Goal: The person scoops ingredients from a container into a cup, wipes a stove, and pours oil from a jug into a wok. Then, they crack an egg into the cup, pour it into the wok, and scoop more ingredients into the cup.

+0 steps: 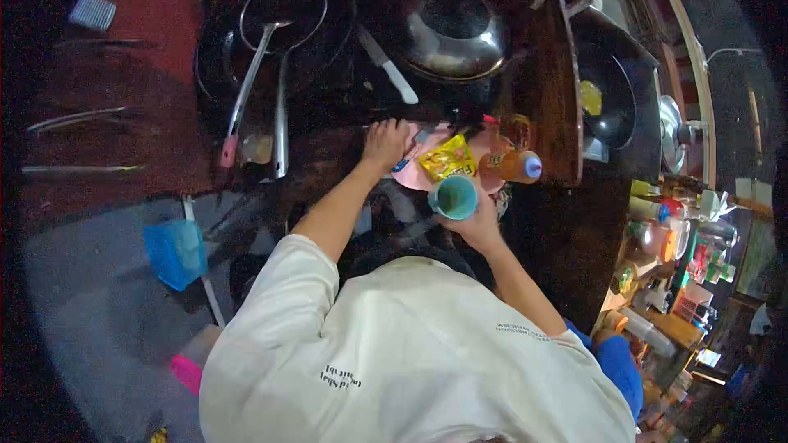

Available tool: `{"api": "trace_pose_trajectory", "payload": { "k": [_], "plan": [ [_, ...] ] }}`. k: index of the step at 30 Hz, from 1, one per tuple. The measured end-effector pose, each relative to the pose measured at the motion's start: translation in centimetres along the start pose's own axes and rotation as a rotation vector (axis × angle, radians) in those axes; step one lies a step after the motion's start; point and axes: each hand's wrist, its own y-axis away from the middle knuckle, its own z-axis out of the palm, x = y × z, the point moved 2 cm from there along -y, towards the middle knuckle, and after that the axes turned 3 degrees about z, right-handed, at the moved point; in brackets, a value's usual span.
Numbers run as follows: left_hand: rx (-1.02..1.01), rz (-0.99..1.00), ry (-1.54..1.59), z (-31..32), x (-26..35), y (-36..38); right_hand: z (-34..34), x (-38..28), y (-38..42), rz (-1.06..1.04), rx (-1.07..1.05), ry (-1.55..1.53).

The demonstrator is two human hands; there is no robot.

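My right hand [478,226] is wrapped round a light blue-green cup [456,198], seen from above with something greenish or brown inside. Just beyond the cup, a yellow packet [449,157] lies on a pink surface [408,178]. To the packet's right is a bottle of orange content [513,166] with a pale cap. My left hand [387,144] rests at the pink surface's left edge, fingers bent over the dark counter edge; whether it grips anything is hidden.
A white-handled knife [397,78] lies beyond my left hand. Farther back are a metal lid [454,30], a dark pan with a strainer [283,16] and a pink-ended ladle [246,102]. A blue basket [176,253] is at left; crowded shelves [673,238] stand right.
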Motion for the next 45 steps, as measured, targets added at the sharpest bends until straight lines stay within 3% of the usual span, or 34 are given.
{"api": "trace_pose_trajectory", "payload": {
  "k": [2,5,9,13,19,20,22,24,29,32,34,36,38,39,42,43,45],
  "plan": [
    [0.075,-0.123,0.225,-1.6,-0.9,1.6,2.9,1.0,-1.6,-0.105,0.022,0.097],
    [0.177,-0.281,0.324,-4.5,-4.0,7.1,7.1,0.7,-4.8,-0.147,-0.008,0.003],
    [0.239,-0.423,0.2,-7.1,-8.7,15.8,14.8,2.5,-10.1,-0.153,-0.163,-0.113],
    [0.169,-0.527,0.104,-6.9,-10.3,18.0,20.0,1.7,-13.0,-0.205,-0.114,-0.092],
    [0.313,-0.393,-0.061,-7.3,-11.1,17.6,23.3,2.8,-13.3,-0.149,-0.079,-0.111],
    [0.303,-0.381,-0.09,-6.5,-11.5,18.0,23.5,3.2,-13.2,-0.184,-0.052,-0.052],
    [0.125,-0.641,0.196,-8.3,-10.0,17.2,23.4,3.3,-13.0,-0.224,-0.032,0.011],
    [0.272,-0.655,0.22,-8.4,-10.2,17.3,22.9,3.3,-12.2,-0.184,-0.062,-0.048],
    [0.362,-0.536,0.025,-7.2,-10.5,19.1,20.1,3.7,-10.7,-0.201,-0.149,0.077],
    [0.442,-0.536,0.093,-11.7,-7.3,18.9,15.6,0.7,-8.9,-0.216,-0.149,-0.008],
    [0.565,-0.669,0.672,-13.8,-4.7,18.7,13.4,-1.2,-8.7,-0.124,-0.25,0.068],
    [0.522,-0.673,0.803,-14.4,-3.6,18.5,12.8,-2.8,-9.0,-0.247,-0.26,-0.01],
    [0.364,-0.585,1.036,-15.6,-3.0,16.4,13.1,-4.3,-10.4,-0.33,-0.58,0.062],
    [0.38,-0.533,1.167,-15.0,-3.3,15.6,13.5,-4.5,-10.9,-0.316,-0.646,-0.105],
    [0.267,-0.605,1.107,-17.0,-2.7,12.0,14.1,-5.9,-12.8,-0.215,-0.729,-0.146],
    [0.194,-0.753,1.126,-18.0,-2.0,10.9,14.2,-5.7,-13.5,-0.136,-0.689,-0.209],
    [0.302,-0.659,1.06,-16.4,-2.3,10.4,14.6,-4.9,-14.6,-0.16,-0.642,-0.122]
  ]
}}
